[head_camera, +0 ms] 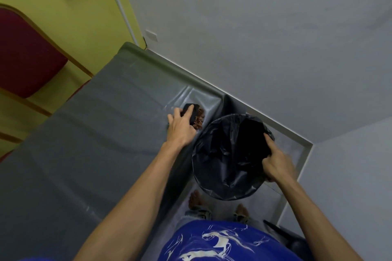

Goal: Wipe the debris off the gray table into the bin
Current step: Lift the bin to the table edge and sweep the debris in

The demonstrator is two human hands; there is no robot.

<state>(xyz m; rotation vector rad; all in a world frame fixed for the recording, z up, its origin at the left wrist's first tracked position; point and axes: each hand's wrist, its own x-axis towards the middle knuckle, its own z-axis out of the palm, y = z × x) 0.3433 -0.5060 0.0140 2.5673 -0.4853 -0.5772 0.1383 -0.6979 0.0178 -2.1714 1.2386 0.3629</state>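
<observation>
Head view, counter point(89, 154): a gray surface under a smooth, slightly glossy sheet with soft wrinkles, draped over the edge nearest the bin.
Head view, bin point(229, 154): round, lined with a crinkled, shiny black plastic bag, held just beside the counter's draped corner with its mouth tilted toward that corner.
Head view, debris point(199, 119): a small clump of brown, crumbly bits at the very edge of the counter, right next to the bin's rim.
Head view, wiper point(191, 112): a dark, blocky pad; its material I cannot make out, on the side of the debris away from the bin.
Head view, left hand point(180, 129): arm stretched across the counter, palm down, fingers point(187, 112) curled over and gripping the wiper.
Head view, right hand point(277, 165): on the bin's far side from the counter, bare forearm reaching forward, fingers point(268, 141) clamped on the bagged rim, the thumb side hooked over it.
Head view, chair point(25, 55): dark red padded seat with a wooden frame, well apart from the bin, beyond the counter.
</observation>
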